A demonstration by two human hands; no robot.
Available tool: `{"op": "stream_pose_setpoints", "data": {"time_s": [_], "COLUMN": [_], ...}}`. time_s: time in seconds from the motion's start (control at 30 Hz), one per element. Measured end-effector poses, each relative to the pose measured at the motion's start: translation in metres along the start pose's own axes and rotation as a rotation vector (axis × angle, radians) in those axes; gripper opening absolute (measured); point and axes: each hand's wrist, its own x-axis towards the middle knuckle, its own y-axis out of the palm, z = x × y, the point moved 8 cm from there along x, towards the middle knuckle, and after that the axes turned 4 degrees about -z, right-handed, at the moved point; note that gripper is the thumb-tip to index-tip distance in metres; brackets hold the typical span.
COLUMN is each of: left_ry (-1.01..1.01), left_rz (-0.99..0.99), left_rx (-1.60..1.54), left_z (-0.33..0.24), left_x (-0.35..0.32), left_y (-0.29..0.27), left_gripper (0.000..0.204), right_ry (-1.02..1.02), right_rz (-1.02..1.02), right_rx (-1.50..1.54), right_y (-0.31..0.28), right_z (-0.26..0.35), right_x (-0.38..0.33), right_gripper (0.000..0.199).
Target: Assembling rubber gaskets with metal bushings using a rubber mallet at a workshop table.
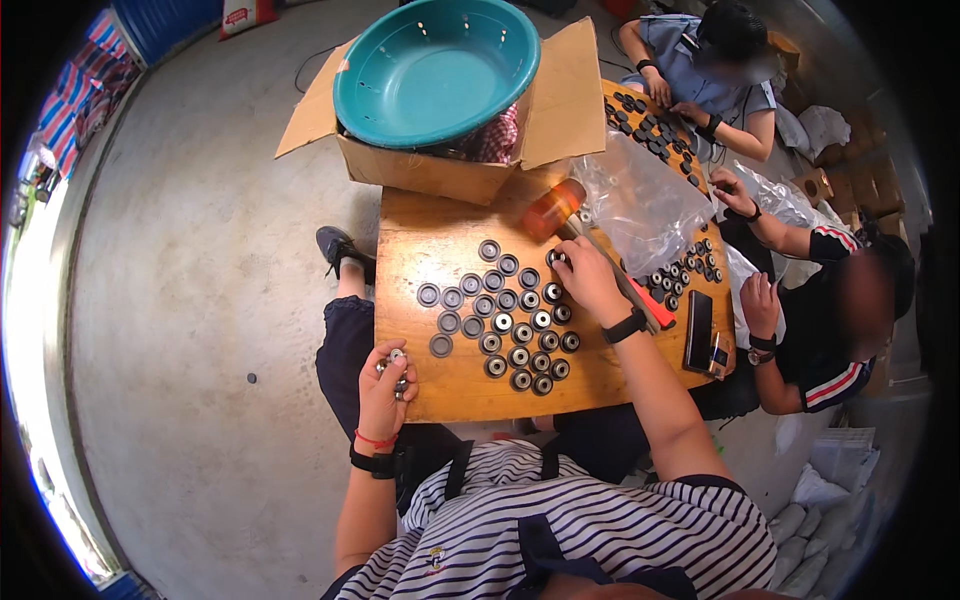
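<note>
On the wooden table (460, 403) several black round wheels (428, 294) lie in loose rows. Those toward the right and front have shiny metal bearings (518, 356) in their centres; those at the left show plain dark recesses. My left hand (378, 400), at the table's front left corner, is closed around several small metal bearings (398, 354), partly hidden by the fingers. My right hand (590, 275) reaches to the far end of the rows. Its fingertips pinch together over a black wheel (556, 257), with a bit of shiny metal showing at the fingers.
A cardboard box (430, 172) with a teal basin (430, 75) on top stands at the far edge. Near my right hand are an orange jar (553, 209), a clear plastic bag (650, 195) and a red-ended tool (650, 305). Two co-workers sit at the right, near more wheels and a black phone (699, 330).
</note>
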Motion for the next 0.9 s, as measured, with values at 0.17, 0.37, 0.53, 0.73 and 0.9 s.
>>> {"op": "stream_pose_setpoints", "data": {"time_s": [0.17, 0.37, 0.53, 0.73, 0.9], "left_ry": [-0.154, -0.327, -0.314, -0.332, -0.39], "left_rz": [0.0, 0.152, 0.148, -0.005, 0.053], "left_rx": [0.225, 0.401, 0.503, 0.173, -0.145], "left_z": [0.018, 0.061, 0.062, 0.057, 0.064], "left_x": [-0.026, -0.035, -0.04, -0.031, -0.014], "left_y": [0.041, 0.077, 0.087, 0.066, 0.028], "left_gripper": [0.028, 0.022, 0.021, 0.026, 0.035], "right_ry": [-0.126, -0.494, -0.428, 0.079, 0.057], "right_rz": [0.11, 0.28, 0.244, 0.072, -0.024], "right_rx": [0.469, 0.397, 0.282, 0.522, 0.352], "right_y": [-0.026, -0.013, -0.002, -0.008, 0.003], "right_z": [0.085, 0.146, 0.127, 0.055, 0.026], "right_x": [-0.054, -0.124, -0.129, -0.06, -0.017], "right_gripper": [0.035, 0.036, 0.032, 0.025, 0.024]}}
